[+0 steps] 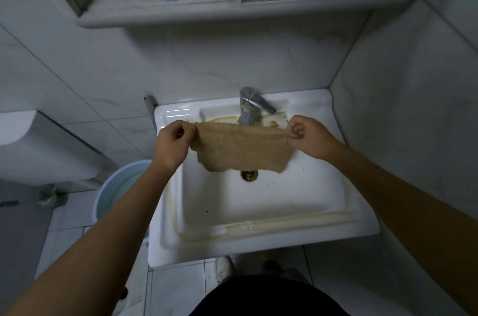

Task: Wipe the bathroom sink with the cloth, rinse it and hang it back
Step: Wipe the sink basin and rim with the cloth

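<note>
The left hand (173,144) and the right hand (307,135) are bare, and the left forearm (108,225) and the right forearm (388,191) are uncovered from the wrist as far back as the view reaches. A plain black garment (266,297) covers the body, showing as a broad, rounded dark mass. Just below the front edge of the sink (258,251), one foot wears a whitish, scuffed shoe (224,269); the dark shape (271,265) to its right is too dim to tell.
</note>
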`<state>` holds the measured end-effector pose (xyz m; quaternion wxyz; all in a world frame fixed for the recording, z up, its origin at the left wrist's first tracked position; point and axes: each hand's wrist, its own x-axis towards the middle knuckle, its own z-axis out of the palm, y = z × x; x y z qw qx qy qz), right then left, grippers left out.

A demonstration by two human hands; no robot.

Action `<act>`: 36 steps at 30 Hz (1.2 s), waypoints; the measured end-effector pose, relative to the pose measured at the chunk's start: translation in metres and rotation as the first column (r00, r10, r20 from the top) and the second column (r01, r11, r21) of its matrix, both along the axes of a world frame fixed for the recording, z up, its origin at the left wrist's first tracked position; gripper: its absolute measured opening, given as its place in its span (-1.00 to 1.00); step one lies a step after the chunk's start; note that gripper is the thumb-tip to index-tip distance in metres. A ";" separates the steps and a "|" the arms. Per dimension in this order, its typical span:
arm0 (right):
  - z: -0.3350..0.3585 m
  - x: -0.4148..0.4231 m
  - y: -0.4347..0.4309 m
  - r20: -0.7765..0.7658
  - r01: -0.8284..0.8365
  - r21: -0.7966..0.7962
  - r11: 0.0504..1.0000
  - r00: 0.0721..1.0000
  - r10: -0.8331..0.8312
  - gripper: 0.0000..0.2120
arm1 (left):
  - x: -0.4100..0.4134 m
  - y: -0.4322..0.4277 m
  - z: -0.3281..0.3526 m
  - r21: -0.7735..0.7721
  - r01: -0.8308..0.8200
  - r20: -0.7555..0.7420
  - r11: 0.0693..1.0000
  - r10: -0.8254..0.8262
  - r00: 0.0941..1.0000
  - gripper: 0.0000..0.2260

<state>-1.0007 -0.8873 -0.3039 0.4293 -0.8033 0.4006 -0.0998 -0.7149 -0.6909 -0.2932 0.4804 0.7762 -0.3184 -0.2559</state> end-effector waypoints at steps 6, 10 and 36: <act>-0.008 -0.004 -0.005 -0.038 0.049 0.073 0.996 0.998 -0.046 -0.80 | -0.001 0.009 -0.010 0.071 -0.044 -0.087 0.997 0.050 0.995 -0.81; -0.008 0.001 -0.006 -0.090 0.093 0.095 0.991 0.992 -0.084 -0.74 | -0.001 0.005 -0.015 0.098 -0.086 -0.161 0.991 0.101 0.982 -0.80; -0.084 -0.067 0.050 -0.272 0.068 0.270 0.960 0.962 0.009 -0.89 | -0.045 0.076 -0.112 0.432 0.132 -0.196 0.892 -0.050 0.979 -0.90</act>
